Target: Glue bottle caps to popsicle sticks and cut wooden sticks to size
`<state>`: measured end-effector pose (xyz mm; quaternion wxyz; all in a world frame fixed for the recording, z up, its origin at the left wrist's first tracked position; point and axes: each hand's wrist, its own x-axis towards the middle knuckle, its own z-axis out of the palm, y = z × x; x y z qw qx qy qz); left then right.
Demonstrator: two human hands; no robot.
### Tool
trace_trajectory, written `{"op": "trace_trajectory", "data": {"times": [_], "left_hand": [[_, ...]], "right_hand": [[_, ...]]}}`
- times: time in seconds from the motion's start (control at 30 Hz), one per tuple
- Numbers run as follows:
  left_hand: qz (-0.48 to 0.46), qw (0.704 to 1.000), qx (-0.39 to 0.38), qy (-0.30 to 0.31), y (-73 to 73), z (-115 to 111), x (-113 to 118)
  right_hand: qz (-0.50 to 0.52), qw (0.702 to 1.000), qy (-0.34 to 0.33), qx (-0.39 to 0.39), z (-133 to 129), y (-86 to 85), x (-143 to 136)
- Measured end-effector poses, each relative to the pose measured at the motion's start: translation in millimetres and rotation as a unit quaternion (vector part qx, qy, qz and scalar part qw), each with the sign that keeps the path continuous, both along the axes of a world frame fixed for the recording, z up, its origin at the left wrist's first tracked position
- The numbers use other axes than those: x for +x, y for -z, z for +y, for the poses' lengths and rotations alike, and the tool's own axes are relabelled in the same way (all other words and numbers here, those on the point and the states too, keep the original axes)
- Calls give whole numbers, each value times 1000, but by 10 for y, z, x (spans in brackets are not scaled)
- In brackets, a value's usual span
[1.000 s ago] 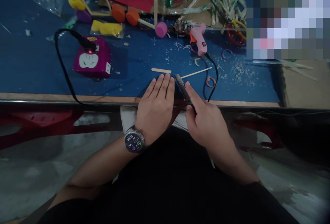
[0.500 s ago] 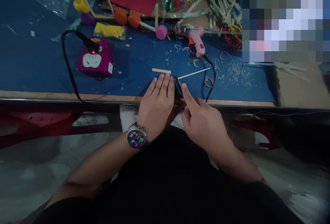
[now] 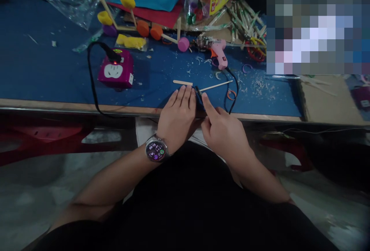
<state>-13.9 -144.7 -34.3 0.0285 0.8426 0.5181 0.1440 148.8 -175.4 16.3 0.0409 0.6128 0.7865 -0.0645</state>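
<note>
My left hand (image 3: pixel 179 108) lies flat near the table's front edge, fingers stretched out and palm down. Its fingertips reach a short, flat wooden craft stick (image 3: pixel 182 83). Whatever may be beneath the palm is hidden. My right hand (image 3: pixel 224 128) is closed around a thin, dark-bladed knife (image 3: pixel 198 92), the index finger stretched along it; the handle is covered by the hand. The blade's tip is just right of my left fingertips, close to the near end of a narrow wooden stick (image 3: pixel 216 86).
A pink glue gun (image 3: pixel 221 54) lies behind my hands, its black cord running to the table's edge. At left stands a purple power box (image 3: pixel 117 68) with a plugged-in cord. Yellow, orange and pink clay pieces on sticks line the back. A cardboard piece (image 3: pixel 326 99) is at right.
The view has shifted slightly, so the table items appear moved. Both hands keep nearly the same pose, with the knife still beside my left fingertips.
</note>
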Motion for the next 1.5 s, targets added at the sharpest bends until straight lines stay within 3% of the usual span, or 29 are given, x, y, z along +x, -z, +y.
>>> {"op": "trace_trajectory", "data": {"times": [0.27, 1.5], "left_hand": [[-32, 999, 6, 2, 35, 5, 1], [-10, 999, 29, -15, 75, 61, 35]], "right_hand": [[11, 1000, 1, 1, 16, 3, 27], [15, 1000, 9, -12, 71, -4, -26]]}}
